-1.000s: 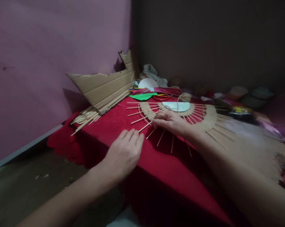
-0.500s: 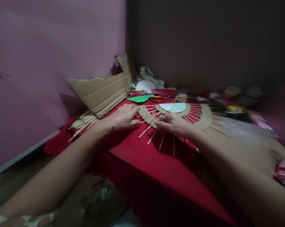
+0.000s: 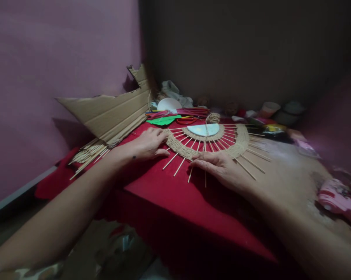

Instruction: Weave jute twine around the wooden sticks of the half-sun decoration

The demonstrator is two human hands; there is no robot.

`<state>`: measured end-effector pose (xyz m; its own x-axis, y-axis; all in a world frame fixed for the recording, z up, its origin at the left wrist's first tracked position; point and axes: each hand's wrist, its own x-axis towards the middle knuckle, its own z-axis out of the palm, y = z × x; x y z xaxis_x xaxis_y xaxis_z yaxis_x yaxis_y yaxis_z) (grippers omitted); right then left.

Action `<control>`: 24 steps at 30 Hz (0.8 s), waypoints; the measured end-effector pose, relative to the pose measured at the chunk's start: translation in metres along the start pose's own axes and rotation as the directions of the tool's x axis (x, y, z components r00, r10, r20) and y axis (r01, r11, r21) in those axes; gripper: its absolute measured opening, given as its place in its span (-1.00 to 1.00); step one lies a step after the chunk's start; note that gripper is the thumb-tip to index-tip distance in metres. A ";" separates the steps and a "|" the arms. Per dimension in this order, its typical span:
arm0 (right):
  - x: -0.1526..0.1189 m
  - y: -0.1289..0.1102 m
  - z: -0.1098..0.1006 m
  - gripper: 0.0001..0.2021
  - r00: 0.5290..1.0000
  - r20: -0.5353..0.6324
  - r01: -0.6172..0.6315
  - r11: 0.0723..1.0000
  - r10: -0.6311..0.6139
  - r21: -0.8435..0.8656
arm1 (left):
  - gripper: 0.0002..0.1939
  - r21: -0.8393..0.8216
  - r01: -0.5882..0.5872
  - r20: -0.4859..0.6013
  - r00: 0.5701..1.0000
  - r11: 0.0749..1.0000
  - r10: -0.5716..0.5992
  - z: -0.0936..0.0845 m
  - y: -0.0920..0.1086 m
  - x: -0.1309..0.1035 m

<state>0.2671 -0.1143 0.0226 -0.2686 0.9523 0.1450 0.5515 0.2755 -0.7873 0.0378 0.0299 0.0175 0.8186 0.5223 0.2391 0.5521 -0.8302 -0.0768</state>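
Observation:
A half-round frame of thin wooden sticks (image 3: 170, 160) fans out on the red cloth, with a woven twine band (image 3: 178, 147) across it. At its centre is a pale blue half disc (image 3: 195, 129) edged with twine. My left hand (image 3: 150, 143) lies over the band's left end, fingers stretched and thumb apart. Twine (image 3: 206, 134) runs from a small twine ball (image 3: 213, 118) across the half disc to the band's near edge. There my right hand (image 3: 214, 164) has its fingers pressed together on the twine; the fingertips are partly hidden.
Cardboard (image 3: 111, 116) leans at the left wall above a bundle of sticks (image 3: 89, 153). Green sheets (image 3: 163, 120), red-handled scissors (image 3: 185, 121) and a white disc (image 3: 169, 105) lie behind. A pink glue gun (image 3: 337, 198) rests on the right of the red-covered table (image 3: 169, 194).
The view has swung to the right. My right hand has come down from over the band to its near edge, and the twine now runs straighter. My left hand stays at the band's left end.

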 end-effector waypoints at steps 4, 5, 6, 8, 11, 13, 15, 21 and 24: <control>-0.002 0.002 0.001 -0.74 1.000 -0.007 0.002 1.000 -0.002 0.028 | -0.78 -0.126 -0.090 0.037 0.995 0.988 0.095 -0.013 0.025 0.016; -0.002 0.003 0.001 -0.74 1.000 -0.004 0.003 0.999 -0.003 0.037 | -0.83 -0.167 -0.103 0.042 0.993 0.981 0.112 -0.015 0.031 0.021; -0.002 0.004 0.001 -0.75 1.000 -0.008 0.005 0.999 -0.005 0.047 | -0.87 -0.215 -0.113 0.058 0.990 0.970 0.128 -0.017 0.036 0.027; -0.004 0.005 0.001 -0.75 1.000 -0.028 0.000 0.998 0.002 0.071 | -0.91 -0.330 -0.126 0.119 0.978 0.936 0.173 -0.019 0.041 0.038; -0.007 0.006 0.000 -0.73 0.995 -0.073 -0.053 0.993 0.060 0.102 | -0.94 -0.505 -0.121 0.209 0.943 0.855 0.258 -0.019 0.044 0.052; -0.008 0.005 -0.002 -0.72 0.992 -0.093 -0.077 0.991 0.087 0.107 | -0.92 -0.617 -0.096 0.266 0.909 0.781 0.322 -0.016 0.044 0.058; -0.009 0.002 -0.005 -0.75 0.990 -0.119 -0.063 0.994 0.073 0.086 | -0.88 -0.709 -0.053 0.311 0.872 0.703 0.379 -0.010 0.044 0.061; -0.012 -0.003 -0.008 -0.76 0.995 -0.064 -0.075 0.997 0.073 -0.034 | -0.84 -0.767 -0.005 0.334 0.851 0.642 0.406 0.000 0.042 0.058; -0.013 -0.002 -0.008 -0.79 0.991 0.051 -0.121 0.993 0.120 0.007 | -0.86 -0.759 -0.069 0.261 0.879 0.648 0.399 0.000 0.042 0.057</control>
<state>0.2756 -0.1266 0.0269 -0.2398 0.9706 0.0187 0.5743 0.1574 -0.8034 0.1080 0.0246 0.0281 0.9812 0.1783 -0.0734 0.1811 -0.7214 0.6684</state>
